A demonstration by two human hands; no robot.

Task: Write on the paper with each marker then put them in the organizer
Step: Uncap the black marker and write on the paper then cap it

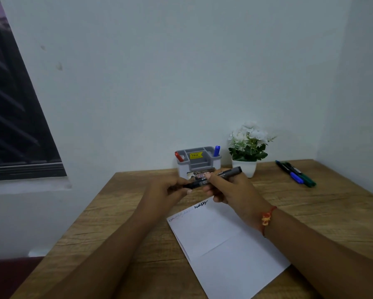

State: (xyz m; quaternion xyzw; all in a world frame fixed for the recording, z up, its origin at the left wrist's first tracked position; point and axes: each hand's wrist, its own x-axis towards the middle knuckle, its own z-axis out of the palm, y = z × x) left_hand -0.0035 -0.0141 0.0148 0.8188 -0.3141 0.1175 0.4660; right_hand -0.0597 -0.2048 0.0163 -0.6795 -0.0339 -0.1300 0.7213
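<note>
Paper (228, 251) lies nearest the viewer on the wooden table (116, 212), turned askew; its far edge bears a black scribble (200, 205) and fainter marks to the left of it. Above that far edge, both hands hold the black marker (233, 171) clear of the sheet; the left hand (164, 190) is curled round the marker's left end, the right hand (235, 190) is wrapped round its barrel, fingers closed over the label. Long axis: across the person's front, lower at the left and rising toward the right, the grey right end pointing toward the potted flowers (247, 147); which end carries the tip cannot be told, the left end being hidden in the left hand.

Step in hand, as judged: the black scribble suggests this marker has done its writing, and the two-handed grip fits seating the cap, though pulling it off cannot be ruled out. Next move, if so: press the cap home along the axis, then tilt the marker upright and lower it into a free compartment of the organizer (197, 162), which stands just beyond the hands; a red marker (178, 156) stands in its left compartment, a blue marker (216, 151) in its right. Two more markers (297, 176) lie side by side at the table's far right, apparently awaiting their turn.
</note>
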